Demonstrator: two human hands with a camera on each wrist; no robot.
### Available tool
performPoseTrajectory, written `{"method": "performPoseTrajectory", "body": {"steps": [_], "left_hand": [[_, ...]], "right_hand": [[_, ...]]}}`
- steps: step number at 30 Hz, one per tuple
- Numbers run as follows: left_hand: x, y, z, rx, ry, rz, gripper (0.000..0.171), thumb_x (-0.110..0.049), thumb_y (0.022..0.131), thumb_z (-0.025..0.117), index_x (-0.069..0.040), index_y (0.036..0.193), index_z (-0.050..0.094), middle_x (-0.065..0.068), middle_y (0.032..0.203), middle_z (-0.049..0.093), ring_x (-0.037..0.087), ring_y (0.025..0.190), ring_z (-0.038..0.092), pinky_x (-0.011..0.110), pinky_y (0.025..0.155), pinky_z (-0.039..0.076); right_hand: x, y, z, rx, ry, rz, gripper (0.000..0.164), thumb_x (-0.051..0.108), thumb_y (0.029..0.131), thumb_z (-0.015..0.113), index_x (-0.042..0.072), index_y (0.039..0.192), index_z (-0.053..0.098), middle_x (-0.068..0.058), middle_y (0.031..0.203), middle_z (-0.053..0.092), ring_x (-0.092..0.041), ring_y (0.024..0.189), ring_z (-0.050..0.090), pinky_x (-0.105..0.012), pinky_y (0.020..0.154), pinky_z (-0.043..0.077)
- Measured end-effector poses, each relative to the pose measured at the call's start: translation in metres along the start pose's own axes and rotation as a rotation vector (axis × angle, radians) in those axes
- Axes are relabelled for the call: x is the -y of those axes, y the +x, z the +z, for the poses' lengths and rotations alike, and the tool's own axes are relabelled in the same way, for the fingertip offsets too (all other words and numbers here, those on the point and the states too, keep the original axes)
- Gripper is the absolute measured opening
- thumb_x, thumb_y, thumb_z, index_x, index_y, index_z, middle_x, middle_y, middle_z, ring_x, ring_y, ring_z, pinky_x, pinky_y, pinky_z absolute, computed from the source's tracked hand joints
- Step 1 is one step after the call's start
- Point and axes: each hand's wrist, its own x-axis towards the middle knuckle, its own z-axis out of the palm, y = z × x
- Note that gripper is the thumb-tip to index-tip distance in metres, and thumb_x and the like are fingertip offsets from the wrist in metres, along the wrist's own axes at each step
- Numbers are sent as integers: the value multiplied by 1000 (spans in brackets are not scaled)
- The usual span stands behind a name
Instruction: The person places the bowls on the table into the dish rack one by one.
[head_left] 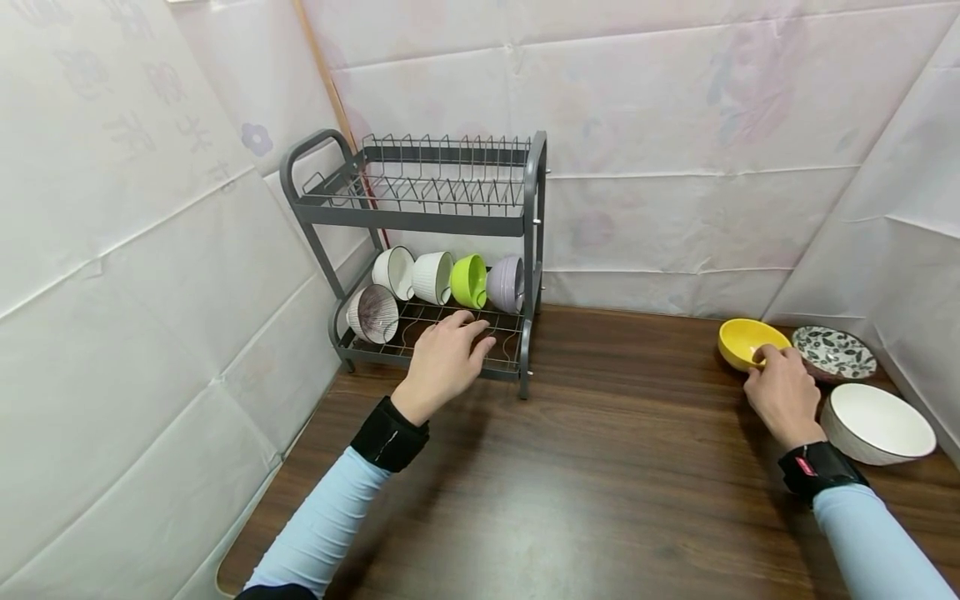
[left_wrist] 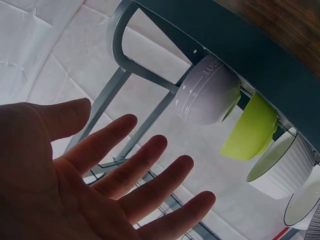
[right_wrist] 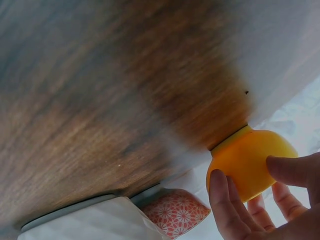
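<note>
At the table's right side my right hand (head_left: 783, 396) holds a yellow bowl (head_left: 738, 343) by its near rim. In the right wrist view the thumb and fingers lie on the wall of the yellow bowl (right_wrist: 250, 155). My left hand (head_left: 444, 362) is in front of the lower tier of the dish rack (head_left: 420, 221), holding nothing. The left wrist view shows its fingers (left_wrist: 150, 155) spread and slightly bent, apart from the bowls. On that tier a lilac bowl (head_left: 505, 285), a green bowl (head_left: 469, 282), two white bowls (head_left: 432, 279) and a striped bowl (head_left: 372, 314) stand tilted on their sides.
Beside the yellow bowl sit a leaf-patterned bowl (head_left: 834, 353) and a larger white bowl (head_left: 879, 423). The wooden table (head_left: 600, 467) lies between the rack and these bowls. White sheeting (head_left: 675, 167) hangs behind and along both sides.
</note>
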Motion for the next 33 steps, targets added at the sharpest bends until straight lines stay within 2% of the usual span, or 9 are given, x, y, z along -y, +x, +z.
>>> {"method": "performPoseTrajectory", "body": {"steps": [8,16,26,33], "left_hand": [[-2,-2,3,23,8,1,36,-37,107,63,-13,132,75,12,132,67,32,121,64,52,95,53],[-1,-2,5,2,8,20,34,-36,106,64,-14,130,76,11,129,67,31,117,65,51,92,54],[-4,-2,1,22,1,14,35,-36,107,64,-14,132,75,12,130,66,32,117,65,52,93,54],[-7,-3,3,26,-11,22,34,-36,106,65,-15,131,75,11,130,66,32,116,66,51,93,54]], "right_hand": [[-1,-2,3,11,6,-5,28,3,96,60,-10,121,57,-38,120,45,-64,91,54,-74,69,44],[-3,-1,3,12,-1,-12,28,2,96,60,-10,121,57,-38,119,45,-64,91,53,-74,71,44],[-7,-1,2,-28,1,-44,27,2,96,60,-9,120,58,-38,119,46,-64,89,54,-74,67,43],[1,-6,-1,-43,-4,-70,26,1,94,62,-8,118,58,-37,118,46,-62,87,54,-72,66,43]]}}
